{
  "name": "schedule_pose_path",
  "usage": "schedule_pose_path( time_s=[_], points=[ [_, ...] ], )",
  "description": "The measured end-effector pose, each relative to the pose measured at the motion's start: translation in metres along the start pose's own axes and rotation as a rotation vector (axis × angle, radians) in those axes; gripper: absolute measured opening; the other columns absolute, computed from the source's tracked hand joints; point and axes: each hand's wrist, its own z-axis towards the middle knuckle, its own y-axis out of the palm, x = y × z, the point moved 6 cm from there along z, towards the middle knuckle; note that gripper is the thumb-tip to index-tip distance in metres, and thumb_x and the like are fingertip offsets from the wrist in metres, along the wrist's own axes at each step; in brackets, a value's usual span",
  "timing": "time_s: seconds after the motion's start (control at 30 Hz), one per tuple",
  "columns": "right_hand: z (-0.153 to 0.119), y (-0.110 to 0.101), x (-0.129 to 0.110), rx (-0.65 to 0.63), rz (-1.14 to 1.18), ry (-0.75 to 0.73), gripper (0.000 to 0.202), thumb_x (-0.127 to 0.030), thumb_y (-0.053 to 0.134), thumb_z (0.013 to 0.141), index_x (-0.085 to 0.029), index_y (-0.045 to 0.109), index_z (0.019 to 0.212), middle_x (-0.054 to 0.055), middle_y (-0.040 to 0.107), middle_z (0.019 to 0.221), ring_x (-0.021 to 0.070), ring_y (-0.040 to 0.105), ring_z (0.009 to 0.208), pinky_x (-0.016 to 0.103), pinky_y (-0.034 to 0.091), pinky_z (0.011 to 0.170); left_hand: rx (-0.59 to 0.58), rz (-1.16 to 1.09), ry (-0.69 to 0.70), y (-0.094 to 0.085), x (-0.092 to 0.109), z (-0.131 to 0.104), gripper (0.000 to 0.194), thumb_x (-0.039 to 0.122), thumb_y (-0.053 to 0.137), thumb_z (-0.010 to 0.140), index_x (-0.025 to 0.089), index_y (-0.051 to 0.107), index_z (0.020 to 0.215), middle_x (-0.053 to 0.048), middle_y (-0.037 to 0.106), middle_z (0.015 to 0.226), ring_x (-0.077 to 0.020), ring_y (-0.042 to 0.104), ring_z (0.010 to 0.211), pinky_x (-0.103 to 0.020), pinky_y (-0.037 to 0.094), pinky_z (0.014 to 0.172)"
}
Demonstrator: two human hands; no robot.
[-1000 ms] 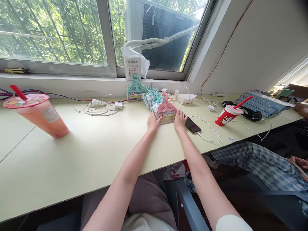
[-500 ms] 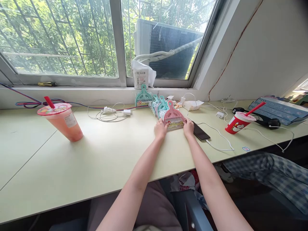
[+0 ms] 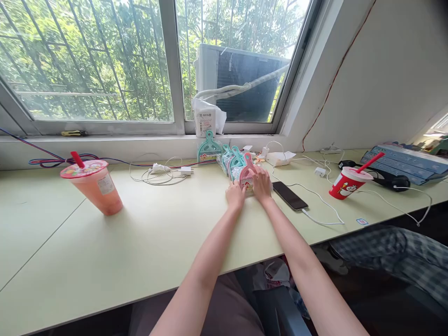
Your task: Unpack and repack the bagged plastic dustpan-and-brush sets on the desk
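Observation:
A pink dustpan-and-brush set (image 3: pixel 246 174) in clear wrapping stands near the middle of the table. My left hand (image 3: pixel 235 194) grips its lower left edge. Across its right side lies my right hand (image 3: pixel 262 184), fingers spread over the front and covering part of the brush and label. Directly behind and to the left are several wrapped teal sets (image 3: pixel 235 161), close together. Another teal set (image 3: pixel 209 150) leans upright against the window ledge.
A black phone (image 3: pixel 290 196) on a white cable lies right of my hands. Farther right are a red cup (image 3: pixel 346 183), headphones (image 3: pixel 399 182) and a blue box (image 3: pixel 409 161). A tall pink drink (image 3: pixel 101 189) stands left, chargers (image 3: pixel 168 171) behind. A person's checked trouser leg (image 3: pixel 388 252) is below right.
My right hand has moved left from the pink set's right edge onto its front. My left hand stays at the lower left edge. The whole view has shifted slightly.

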Motion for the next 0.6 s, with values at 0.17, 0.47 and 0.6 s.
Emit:
schedule_pose_path(
  time_s=[0.17, 0.47, 0.6],
  points=[
    [0.016, 0.011, -0.019, 0.042, 0.148, -0.1, 0.052, -0.009, 0.033, 0.097, -0.022, 0.054, 0.143, 0.009, 0.044, 0.159, 0.0255, 0.032, 0.151, 0.048, 0.026, 0.124, -0.008, -0.012, -0.013, 0.004, -0.006, 0.005, 0.032, 0.044, 0.051, 0.099, 0.02, 0.054, 0.121, -0.015, 0.062, 0.126, -0.0284, 0.065, 0.114, -0.037, 0.047, 0.092],
    [0.012, 0.017, -0.006, 0.114, -0.001, -0.031, 0.047, -0.012, 0.035, 0.099, -0.019, 0.055, 0.141, 0.011, 0.049, 0.156, 0.0248, 0.04, 0.144, 0.044, 0.03, 0.116, -0.033, -0.056, 0.019, 0.0, -0.003, -0.005, 0.033, 0.043, 0.044, 0.101, 0.018, 0.055, 0.119, -0.015, 0.063, 0.127, -0.0285, 0.063, 0.117, -0.038, 0.046, 0.094],
    [0.01, 0.015, -0.006, 0.273, -0.012, -0.083, 0.04, -0.014, 0.036, 0.1, -0.02, 0.062, 0.129, 0.011, 0.058, 0.147, 0.0245, 0.048, 0.136, 0.044, 0.029, 0.113, -0.053, -0.002, 0.027, -0.001, -0.003, -0.008, 0.03, 0.03, 0.05, 0.097, 0.018, 0.052, 0.124, -0.013, 0.062, 0.127, -0.026, 0.063, 0.118, -0.036, 0.046, 0.093]
  ],
)
